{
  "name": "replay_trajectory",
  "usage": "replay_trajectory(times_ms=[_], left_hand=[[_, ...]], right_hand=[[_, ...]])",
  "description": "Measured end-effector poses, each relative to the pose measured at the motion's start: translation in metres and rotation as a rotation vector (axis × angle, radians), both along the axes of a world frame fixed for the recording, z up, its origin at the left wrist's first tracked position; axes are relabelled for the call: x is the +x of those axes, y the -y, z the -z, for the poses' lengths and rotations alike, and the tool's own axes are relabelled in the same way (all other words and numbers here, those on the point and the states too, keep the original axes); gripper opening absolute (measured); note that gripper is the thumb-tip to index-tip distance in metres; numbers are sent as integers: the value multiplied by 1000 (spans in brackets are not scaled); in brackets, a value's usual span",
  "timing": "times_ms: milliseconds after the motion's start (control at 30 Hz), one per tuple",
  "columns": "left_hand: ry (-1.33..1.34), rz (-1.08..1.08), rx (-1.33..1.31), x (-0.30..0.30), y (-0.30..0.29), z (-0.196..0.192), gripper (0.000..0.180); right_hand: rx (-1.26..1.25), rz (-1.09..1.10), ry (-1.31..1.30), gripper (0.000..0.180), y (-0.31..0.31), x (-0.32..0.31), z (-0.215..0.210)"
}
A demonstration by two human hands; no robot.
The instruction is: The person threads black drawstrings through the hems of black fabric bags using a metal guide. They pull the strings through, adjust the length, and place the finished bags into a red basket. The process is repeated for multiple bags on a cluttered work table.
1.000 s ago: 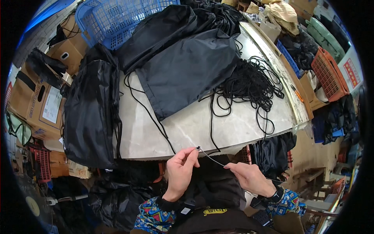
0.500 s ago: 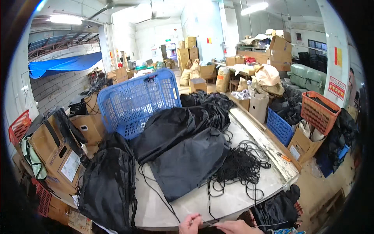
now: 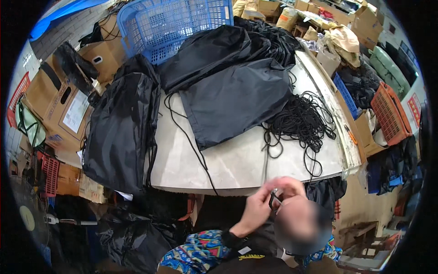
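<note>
Below the table edge, my left hand pinches a small dark cord loop. My right hand is blurred beside it, so I cannot tell its grip. Beyond the pinch lies a black bag.

1. The left forearm wears a sleeve with a bright pattern of blue, teal, orange and pink shapes.
2. A black cuff closes that sleeve at the wrist.
3. Over the chest lies a dark garment bearing a small yellow mark and a white tag.

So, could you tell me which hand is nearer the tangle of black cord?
Right. The right hand sits just below the tangle; the left hand is lower and further left.
</note>
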State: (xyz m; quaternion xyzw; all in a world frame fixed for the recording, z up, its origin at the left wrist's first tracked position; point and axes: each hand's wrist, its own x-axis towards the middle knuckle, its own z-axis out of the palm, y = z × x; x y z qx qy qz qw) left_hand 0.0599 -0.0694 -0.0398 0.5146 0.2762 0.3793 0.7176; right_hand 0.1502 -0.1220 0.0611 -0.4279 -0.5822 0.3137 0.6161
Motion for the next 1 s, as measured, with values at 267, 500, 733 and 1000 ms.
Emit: replay_trajectory(times_ms=[267,500,733,1000], left_hand=[[-323,-690,172,-75,-131,11,47],[-464,-253,91,-52,-150,-37,30],[12,30,-465,-26,-91,-38,14],[195,-58,-758,-25,-81,-38,16]], right_hand=[[-379,260,-170,16,14,38,4],[-295,460,196,13,-27,18,36],[-200,545,461,20,-52,-2,51],[-134,560,457,14,-52,5,69]])
